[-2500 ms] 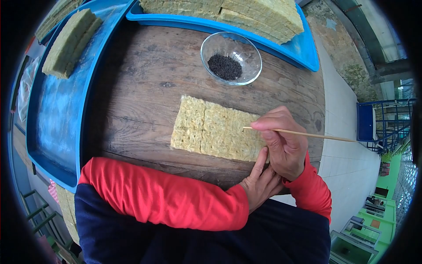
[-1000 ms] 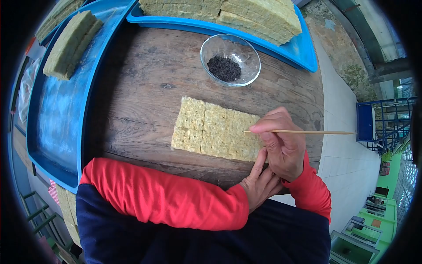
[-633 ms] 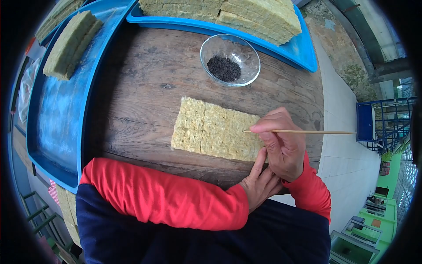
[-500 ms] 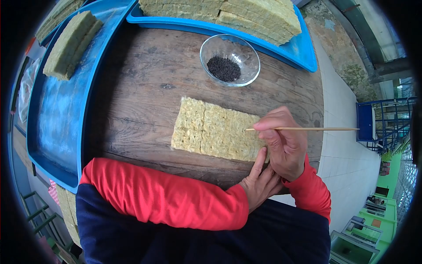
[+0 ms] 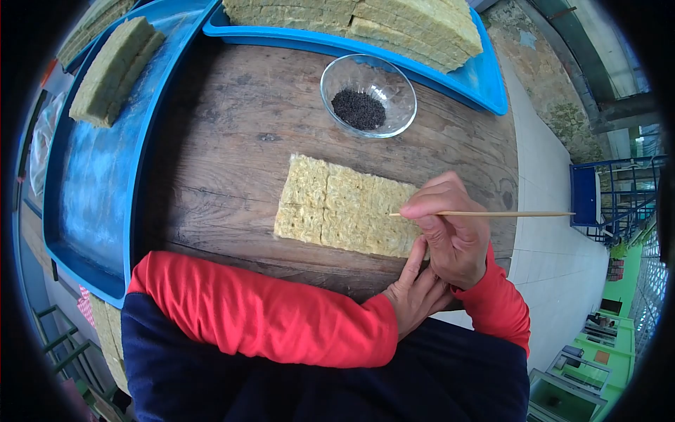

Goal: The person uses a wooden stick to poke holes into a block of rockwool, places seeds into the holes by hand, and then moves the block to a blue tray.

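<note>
A yellowish rockwool slab (image 5: 337, 204), scored into blocks and dotted with small holes, lies flat on the wooden table. My right hand (image 5: 455, 239) pinches a thin wooden skewer (image 5: 513, 214) over the slab's right end. The skewer's tip points left, at or just above the surface; contact is hard to make out. My left hand (image 5: 416, 295) lies stretched out at the slab's lower right corner, partly covered by my right hand, with a finger against the edge. Beyond the slab stands a glass bowl (image 5: 401, 116) with small black seeds (image 5: 358, 109) in it.
A blue tray (image 5: 492, 91) stacked with rockwool slabs (image 5: 422, 32) stands at the far edge of the wooden table (image 5: 218, 155). On the left, another blue tray (image 5: 95, 204) holds upright rockwool pieces (image 5: 112, 74). A blue metal cart (image 5: 587, 200) stands on the floor at right.
My right hand has shifted slightly toward me, and the skewer's tip has moved a little left and down across the slab. My left hand stays put.
</note>
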`<action>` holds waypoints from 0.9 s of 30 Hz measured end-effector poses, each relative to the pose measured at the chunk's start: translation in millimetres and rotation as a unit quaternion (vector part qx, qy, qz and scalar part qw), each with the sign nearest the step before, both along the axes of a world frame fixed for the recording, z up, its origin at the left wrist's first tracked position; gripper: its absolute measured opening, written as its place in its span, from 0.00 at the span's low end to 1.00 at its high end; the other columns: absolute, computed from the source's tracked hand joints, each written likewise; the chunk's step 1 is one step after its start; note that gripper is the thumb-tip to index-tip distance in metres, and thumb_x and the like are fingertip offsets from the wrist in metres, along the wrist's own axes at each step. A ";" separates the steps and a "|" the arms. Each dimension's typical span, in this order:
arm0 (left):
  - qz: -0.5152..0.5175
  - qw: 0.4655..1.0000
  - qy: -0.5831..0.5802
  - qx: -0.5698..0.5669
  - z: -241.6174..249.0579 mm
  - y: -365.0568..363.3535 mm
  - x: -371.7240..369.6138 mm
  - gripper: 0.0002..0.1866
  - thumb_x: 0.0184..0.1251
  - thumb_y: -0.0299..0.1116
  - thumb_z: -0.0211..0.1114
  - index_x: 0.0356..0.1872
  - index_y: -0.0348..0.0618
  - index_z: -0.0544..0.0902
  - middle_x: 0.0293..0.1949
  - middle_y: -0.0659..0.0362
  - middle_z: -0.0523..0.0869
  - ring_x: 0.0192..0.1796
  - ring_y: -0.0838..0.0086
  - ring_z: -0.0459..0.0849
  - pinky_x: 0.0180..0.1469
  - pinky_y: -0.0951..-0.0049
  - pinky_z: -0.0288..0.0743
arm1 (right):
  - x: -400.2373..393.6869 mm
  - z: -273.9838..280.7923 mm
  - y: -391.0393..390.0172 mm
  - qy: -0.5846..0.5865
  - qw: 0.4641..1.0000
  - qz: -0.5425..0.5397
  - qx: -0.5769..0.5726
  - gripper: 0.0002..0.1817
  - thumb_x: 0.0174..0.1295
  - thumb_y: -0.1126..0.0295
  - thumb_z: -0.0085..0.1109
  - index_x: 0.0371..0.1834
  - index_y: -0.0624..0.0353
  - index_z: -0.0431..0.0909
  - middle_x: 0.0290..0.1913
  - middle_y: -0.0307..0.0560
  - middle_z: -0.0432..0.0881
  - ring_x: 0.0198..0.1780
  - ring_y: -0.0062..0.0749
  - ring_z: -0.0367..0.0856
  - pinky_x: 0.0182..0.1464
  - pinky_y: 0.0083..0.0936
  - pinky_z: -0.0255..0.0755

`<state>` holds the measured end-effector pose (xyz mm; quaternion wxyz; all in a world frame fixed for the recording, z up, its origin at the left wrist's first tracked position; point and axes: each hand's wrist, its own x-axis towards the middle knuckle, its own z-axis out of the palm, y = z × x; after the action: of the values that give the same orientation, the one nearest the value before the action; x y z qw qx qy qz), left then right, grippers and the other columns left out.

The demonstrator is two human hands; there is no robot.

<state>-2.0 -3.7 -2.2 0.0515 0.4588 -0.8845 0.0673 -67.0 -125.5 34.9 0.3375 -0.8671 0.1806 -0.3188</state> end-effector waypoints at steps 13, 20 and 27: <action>0.003 1.000 -0.008 0.002 -1.3 2.1 -0.4 0.34 0.65 0.52 0.51 0.73 0.61 0.60 0.70 0.57 0.65 0.73 0.54 0.58 0.67 0.24 0.45 | 0.8 0.3 0.5 0.007 1.000 0.012 -0.008 0.05 0.60 0.74 0.63 0.37 0.55 0.84 0.32 0.40 0.83 0.35 0.36 0.76 0.39 0.29 0.70; 0.001 1.000 0.002 -0.006 -1.3 0.3 -0.1 0.33 0.65 0.51 0.51 0.72 0.61 0.62 0.70 0.58 0.65 0.73 0.54 0.59 0.67 0.24 0.46 | -0.4 -2.2 -0.4 -0.006 1.000 -0.003 -0.006 0.05 0.60 0.75 0.62 0.37 0.56 0.84 0.33 0.40 0.83 0.35 0.35 0.76 0.40 0.28 0.70; 0.006 1.000 0.000 -0.004 0.3 0.3 -0.3 0.32 0.65 0.52 0.51 0.72 0.61 0.63 0.70 0.59 0.66 0.73 0.55 0.60 0.67 0.24 0.46 | -0.7 -2.0 0.1 0.002 1.000 -0.014 -0.002 0.05 0.60 0.76 0.61 0.37 0.57 0.84 0.33 0.41 0.83 0.35 0.35 0.76 0.40 0.28 0.70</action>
<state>-2.2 -3.4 -1.9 0.0529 0.4641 -0.8813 0.0712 -67.7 -125.4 32.9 0.3308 -0.8659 0.1923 -0.3222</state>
